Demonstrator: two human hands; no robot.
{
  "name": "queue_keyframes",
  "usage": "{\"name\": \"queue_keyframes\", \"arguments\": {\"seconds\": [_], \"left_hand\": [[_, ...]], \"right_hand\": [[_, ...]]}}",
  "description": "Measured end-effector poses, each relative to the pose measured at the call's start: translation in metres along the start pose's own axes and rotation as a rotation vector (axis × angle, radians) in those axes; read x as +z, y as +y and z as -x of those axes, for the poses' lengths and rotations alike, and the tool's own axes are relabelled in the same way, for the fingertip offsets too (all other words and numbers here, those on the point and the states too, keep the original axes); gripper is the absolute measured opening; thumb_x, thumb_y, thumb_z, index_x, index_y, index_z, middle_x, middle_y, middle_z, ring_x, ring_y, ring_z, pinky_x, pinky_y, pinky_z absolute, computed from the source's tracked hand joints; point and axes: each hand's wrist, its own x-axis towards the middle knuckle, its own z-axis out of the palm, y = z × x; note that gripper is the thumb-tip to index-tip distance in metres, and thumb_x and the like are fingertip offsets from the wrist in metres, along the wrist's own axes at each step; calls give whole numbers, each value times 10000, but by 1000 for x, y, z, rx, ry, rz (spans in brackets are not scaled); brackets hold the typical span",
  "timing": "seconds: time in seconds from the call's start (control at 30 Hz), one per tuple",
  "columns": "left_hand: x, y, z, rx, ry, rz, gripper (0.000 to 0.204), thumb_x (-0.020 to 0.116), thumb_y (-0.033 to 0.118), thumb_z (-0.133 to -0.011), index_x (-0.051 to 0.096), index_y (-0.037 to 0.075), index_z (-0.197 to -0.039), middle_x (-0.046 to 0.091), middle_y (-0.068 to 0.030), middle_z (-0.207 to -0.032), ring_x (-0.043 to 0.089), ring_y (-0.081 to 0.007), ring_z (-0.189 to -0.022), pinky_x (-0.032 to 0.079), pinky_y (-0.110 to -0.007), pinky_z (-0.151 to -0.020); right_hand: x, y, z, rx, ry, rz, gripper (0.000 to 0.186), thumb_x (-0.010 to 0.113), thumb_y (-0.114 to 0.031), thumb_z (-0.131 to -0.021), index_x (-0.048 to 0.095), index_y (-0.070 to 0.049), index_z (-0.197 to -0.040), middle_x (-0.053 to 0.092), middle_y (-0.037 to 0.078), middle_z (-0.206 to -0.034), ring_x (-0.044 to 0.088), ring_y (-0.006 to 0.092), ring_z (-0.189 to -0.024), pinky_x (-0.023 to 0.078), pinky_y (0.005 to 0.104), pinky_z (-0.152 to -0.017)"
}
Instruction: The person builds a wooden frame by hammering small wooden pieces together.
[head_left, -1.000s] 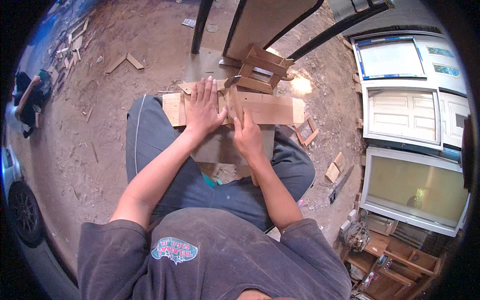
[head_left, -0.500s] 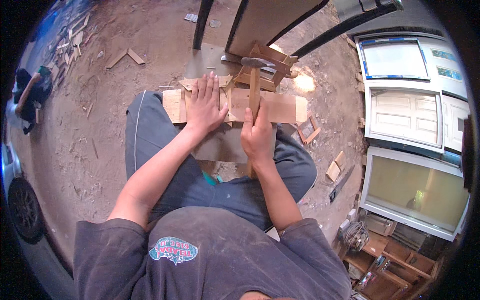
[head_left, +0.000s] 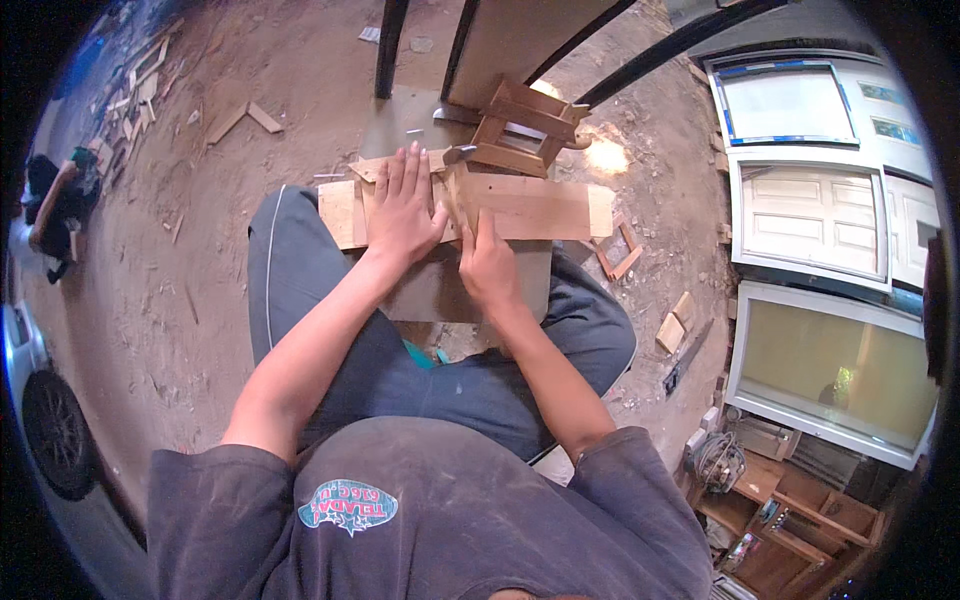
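My left hand (head_left: pixel 401 215) lies with outstretched fingers on a small light wooden frame (head_left: pixel 362 167), pressing it against a pale plank (head_left: pixel 540 210). The plank lies crosswise on a grayish board (head_left: pixel 440 285) between my bent legs. My right hand (head_left: pixel 487 262) grips a hammer (head_left: pixel 459 153) by its wooden handle, just right of my left hand. The hammer's head is at the frame's upper right corner; the handle is blurred and partly hidden by my fingers. A reddish-brown wooden frame piece (head_left: pixel 522 120) rests just beyond the plank.
Dark upright posts (head_left: pixel 389 45) and a panel stand ahead. Wood scraps (head_left: pixel 245 120) lie on the dirt. A person (head_left: pixel 55 205) and a car wheel (head_left: pixel 55 435) are at left. White-framed doors (head_left: pixel 805 215), a glazed panel (head_left: pixel 830 370) and small blocks (head_left: pixel 675 322) are at right.
The hammer swung up and to the right half a second ago and is now down and leftward at the frame again. My left hand stays nearly in place on the frame.
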Motion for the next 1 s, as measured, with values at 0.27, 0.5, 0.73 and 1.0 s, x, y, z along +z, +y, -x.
{"name": "queue_keyframes", "arguments": {"seconds": [0.27, 0.5, 0.73, 1.0], "left_hand": [[-7, 0, 2, 12, 5, -11, 858, 524, 427, -912, 316, -31, -1607, 273, -187, -1700, 190, -322, -1600, 93, -472, -1317], [-13, 1, 2, 8, -6, 25, 858, 536, 415, -898, 329, -26, -1604, 288, -182, -1695, 205, -316, -1595, 105, -468, -1314], [-5, -1, 0, 0, 33, -10, 824, 538, 406, -907, 358, -15, -1593, 304, -166, -1691, 215, -307, -1593, 111, -475, -1312], [-14, 4, 0, -10, -26, -11, 805, 533, 384, -922, 346, -2, -1603, 310, -153, -1691, 221, -302, -1592, 110, -470, -1311]], "right_hand": [[-32, -20, 7, -51, 149, -230, 371, 565, -180, -1039, 494, -13, -1363, 682, 333, -1027, 674, 534, -924, 532, 592, -738], [-68, 11, -9, -259, 68, 108, 243, 630, -112, -985, 612, -39, -1216, 689, 230, -862, 681, 459, -782, 531, 511, -676], [-96, 77, -82, -782, -111, 500, 160, 739, -147, -863, 607, -102, -942, 604, 122, -762, 657, 341, -688, 512, 468, -577], [-65, 106, -124, -913, -47, 641, 136, 672, -206, -854, 554, -144, -885, 587, 54, -744, 670, 261, -634, 531, 410, -513]]}}
